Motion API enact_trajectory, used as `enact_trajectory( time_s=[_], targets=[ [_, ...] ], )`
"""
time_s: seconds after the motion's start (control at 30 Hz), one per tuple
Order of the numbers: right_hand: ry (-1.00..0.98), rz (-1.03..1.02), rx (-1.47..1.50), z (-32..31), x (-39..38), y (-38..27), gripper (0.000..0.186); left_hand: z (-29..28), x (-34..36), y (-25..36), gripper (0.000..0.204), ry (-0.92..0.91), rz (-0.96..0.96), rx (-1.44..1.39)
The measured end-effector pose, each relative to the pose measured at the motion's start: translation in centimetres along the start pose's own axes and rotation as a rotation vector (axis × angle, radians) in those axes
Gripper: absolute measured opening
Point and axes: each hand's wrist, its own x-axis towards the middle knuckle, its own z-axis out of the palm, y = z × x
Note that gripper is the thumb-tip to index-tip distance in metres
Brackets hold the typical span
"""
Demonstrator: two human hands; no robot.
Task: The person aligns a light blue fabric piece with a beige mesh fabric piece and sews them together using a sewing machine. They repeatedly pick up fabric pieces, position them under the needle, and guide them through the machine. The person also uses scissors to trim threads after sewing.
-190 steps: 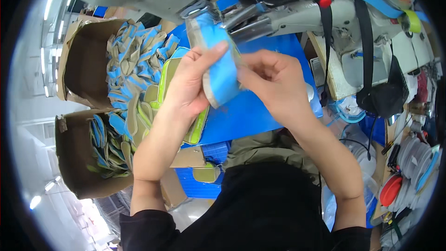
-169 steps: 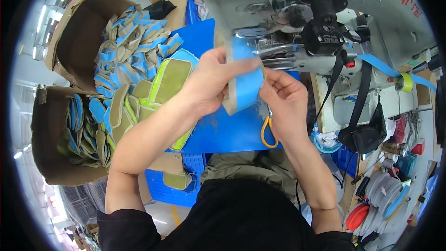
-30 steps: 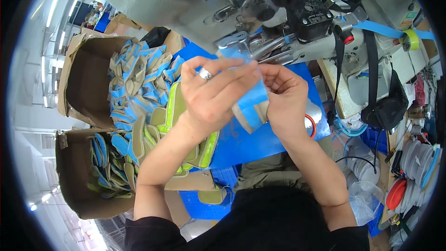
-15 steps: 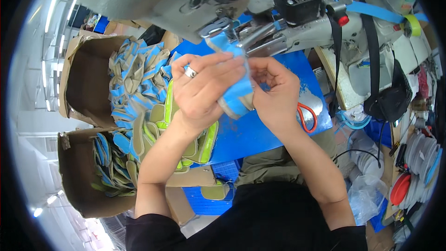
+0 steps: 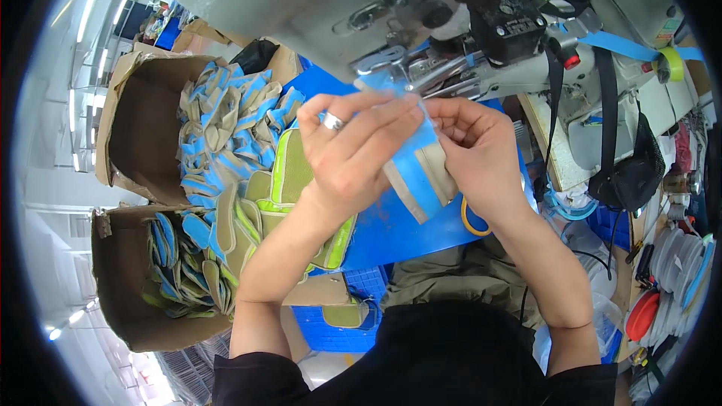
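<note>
A beige fabric piece (image 5: 418, 179) with blue strips hangs tilted from the sewing machine's presser foot (image 5: 385, 66), its upper end blurred there. My left hand (image 5: 347, 146), a ring on one finger, lies over its left side, fingers bent and pressed together on the cloth. Thumb and fingertips of my right hand (image 5: 487, 154) pinch its right edge. The grey sewing machine (image 5: 278, 11) looms just beyond both hands. Close below my right hand shows the orange handle loop of what looks like scissors (image 5: 469, 224), the rest covered.
Left of the blue work table (image 5: 376, 234) stand two cardboard boxes, the far one (image 5: 139, 131) beside heaped blue-and-beige strips (image 5: 226, 131), the near one (image 5: 120, 278) holding padded pieces. Green-edged pads (image 5: 292, 173) overlap the table's left side. White spools (image 5: 673, 259) crowd the far right.
Both hands and the fabric piece appear further right in view, as does the machine. The fabric's lower end is spread flatter, showing more beige. The handle loop beside it looks different and more covered.
</note>
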Motion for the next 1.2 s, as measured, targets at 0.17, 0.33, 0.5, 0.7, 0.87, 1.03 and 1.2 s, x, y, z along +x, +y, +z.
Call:
enact_trajectory(
  time_s=[0.17, 0.33, 0.5, 0.7, 0.87, 1.03, 1.2],
  targets=[
    [-0.063, -0.043, 0.008, -0.3, 0.0, 0.7, 0.021, -0.4, -0.9, -0.2, 0.031, 0.025, -0.21, -0.179],
    [-0.114, -0.117, 0.028, -0.8, 0.1, 2.0, 0.031, -0.7, -1.2, 0.4, 0.036, 0.151, -0.613, -0.533],
    [-0.127, -0.103, 0.038, -1.1, -0.1, 2.2, 0.029, -0.2, -0.8, -0.6, 0.033, 0.074, -0.101, -0.293],
    [-0.088, -0.02, 0.06, -1.3, -0.8, 2.3, 0.025, -0.3, -0.5, 1.4, 0.024, -0.054, -0.001, -0.006],
    [-0.096, 0.037, 0.078, -1.3, -1.3, 1.2, 0.025, -0.9, -0.3, 1.9, 0.029, -0.08, -0.044, -0.017],
    [-0.116, 0.045, 0.071, -1.5, -1.5, 0.6, 0.023, -0.5, -0.1, 1.3, 0.03, -0.049, -0.059, -0.053],
    [-0.125, 0.036, 0.035, -1.2, -1.2, -0.4, 0.02, -0.8, 0.4, 1.9, 0.034, -0.023, -0.095, -0.032]
  ],
)
